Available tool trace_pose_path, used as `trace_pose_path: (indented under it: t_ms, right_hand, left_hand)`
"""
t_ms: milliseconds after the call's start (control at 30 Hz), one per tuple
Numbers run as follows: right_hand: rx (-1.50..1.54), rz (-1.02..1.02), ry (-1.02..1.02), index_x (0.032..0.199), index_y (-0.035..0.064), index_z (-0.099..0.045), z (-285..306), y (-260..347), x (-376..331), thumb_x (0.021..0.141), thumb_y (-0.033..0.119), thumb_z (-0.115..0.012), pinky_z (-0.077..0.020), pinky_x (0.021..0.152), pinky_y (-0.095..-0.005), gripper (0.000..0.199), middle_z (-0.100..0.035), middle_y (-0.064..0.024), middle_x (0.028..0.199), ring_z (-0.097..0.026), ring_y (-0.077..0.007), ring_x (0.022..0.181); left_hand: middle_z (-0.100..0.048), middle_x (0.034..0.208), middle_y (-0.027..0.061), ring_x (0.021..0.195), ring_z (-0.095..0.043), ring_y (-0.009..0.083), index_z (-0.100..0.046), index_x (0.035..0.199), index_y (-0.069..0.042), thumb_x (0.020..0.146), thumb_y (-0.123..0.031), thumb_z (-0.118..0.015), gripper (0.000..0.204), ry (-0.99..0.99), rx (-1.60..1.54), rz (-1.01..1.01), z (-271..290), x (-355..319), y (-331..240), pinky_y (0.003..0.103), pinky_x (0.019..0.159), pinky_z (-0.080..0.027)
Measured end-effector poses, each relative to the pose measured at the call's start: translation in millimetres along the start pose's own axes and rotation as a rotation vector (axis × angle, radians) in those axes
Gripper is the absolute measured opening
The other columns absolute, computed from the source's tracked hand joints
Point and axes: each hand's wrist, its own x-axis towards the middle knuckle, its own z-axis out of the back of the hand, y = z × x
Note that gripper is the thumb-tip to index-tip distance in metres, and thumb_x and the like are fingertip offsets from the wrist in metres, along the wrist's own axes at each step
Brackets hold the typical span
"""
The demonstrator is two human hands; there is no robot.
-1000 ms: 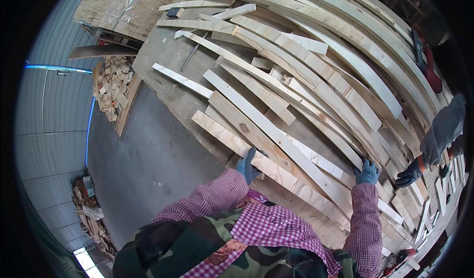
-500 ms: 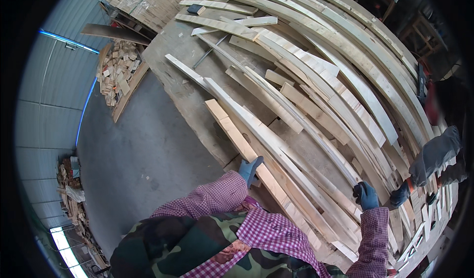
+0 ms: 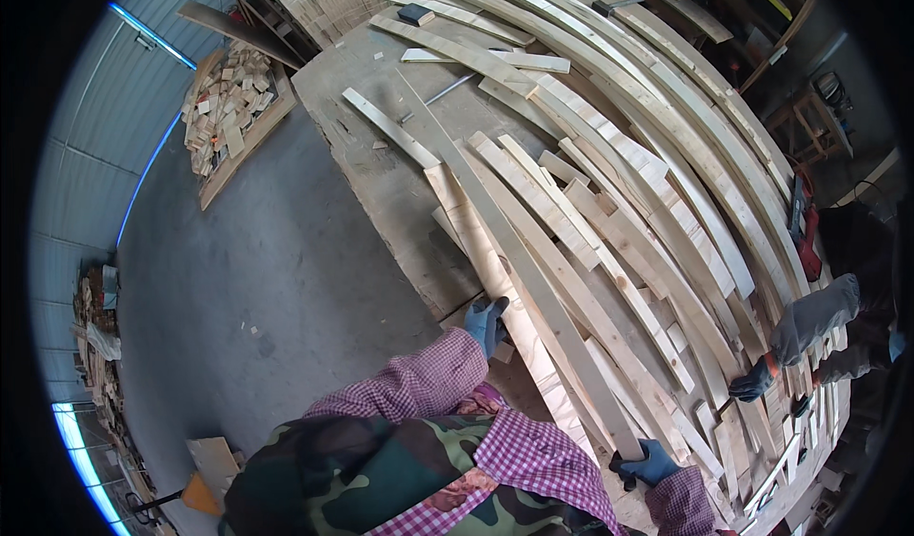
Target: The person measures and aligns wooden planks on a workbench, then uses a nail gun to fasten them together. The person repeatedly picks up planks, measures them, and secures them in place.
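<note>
My left hand [image 3: 486, 325], in a blue glove, is closed on the edge of a light wooden board [image 3: 505, 287]. The board slants from the middle of the worktable toward my body, its broad grained face showing. At the lower right, my right hand [image 3: 651, 464], also gloved, grips the near end of a long, thin greyish strip [image 3: 533, 284]. That strip runs up and left beside the board and over other lumber, its far end narrowing near the table's left side. I cannot tell whether it is metal or wood.
Many long boards [image 3: 609, 150] cover the worktable [image 3: 357, 169]. A dark block [image 3: 416, 14] lies at the far end. On the right, a co-worker's gloved hand [image 3: 752, 381] is among the lumber. Wood offcuts [image 3: 231, 108] are heaped beyond the grey floor [image 3: 257, 279].
My right hand has moved left and toward me, carrying the greyish strip across the nearer boards. The board in my left hand has turned, showing its broad face. The whole view has shifted slightly.
</note>
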Motion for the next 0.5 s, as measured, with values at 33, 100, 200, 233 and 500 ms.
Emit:
trace_pose_path:
  t_ms: [33,100,200,233,500]
  right_hand:
    - [0.055,-0.001,0.047,0.088,-0.0034,-0.06,-7,-7,-1,0.077,0.008,-0.072,-0.0477,0.045,-0.0294,0.02,-0.06,-0.0089,0.065,-0.058,-0.016,0.051]
    - [0.04,0.049,0.062,0.086,-0.0016,-0.061,-25,-13,-6,0.078,0.007,-0.069,-0.0479,0.047,-0.0283,0.014,-0.06,-0.008,0.067,-0.058,-0.0153,0.052]
    - [-0.053,0.139,-0.093,0.091,-0.0011,-0.06,-55,-9,-8,0.078,0.008,-0.068,-0.0481,0.049,-0.0272,0.018,-0.061,-0.008,0.068,-0.059,-0.0141,0.056]
    - [-0.073,0.193,-0.197,0.094,-0.0011,-0.06,-62,-18,-1,0.078,0.01,-0.069,-0.0484,0.049,-0.0271,0.021,-0.061,-0.0081,0.069,-0.06,-0.0139,0.057]
    - [-0.742,0.383,-0.47,0.108,0.0035,-0.058,-98,-84,-10,0.075,0.035,-0.069,-0.0494,0.071,-0.0416,0.047,-0.065,-0.0214,0.085,-0.065,-0.0336,0.082]
  left_hand:
    - [-0.056,0.076,-0.0026,0.056,-0.053,0.0102,-0.054,0.093,-0.018,0.081,-0.02,-0.068,0.019,0.068,-0.119,-0.051,23,23,10,0.028,0.045,-0.045]
    - [-0.054,0.074,-0.0061,0.056,-0.049,0.0081,-0.053,0.094,-0.022,0.086,-0.033,-0.061,0.016,0.101,-0.249,-0.171,39,58,18,0.027,0.047,-0.042]
    - [-0.054,0.088,-0.002,0.078,-0.05,0.0139,-0.053,0.1,-0.02,0.087,-0.05,-0.052,0.033,0.065,-0.257,-0.358,20,53,5,0.032,0.07,-0.042]
    - [-0.058,0.103,0.0056,0.096,-0.056,0.02,-0.053,0.105,-0.018,0.084,-0.061,-0.051,0.048,0.056,-0.167,-0.337,-14,8,-9,0.037,0.087,-0.045]
    - [-0.055,0.076,0.0051,0.074,-0.057,0.0222,-0.053,0.091,-0.009,0.086,-0.023,-0.064,0.019,0.336,-0.276,0.001,1,-133,15,0.04,0.082,-0.05]
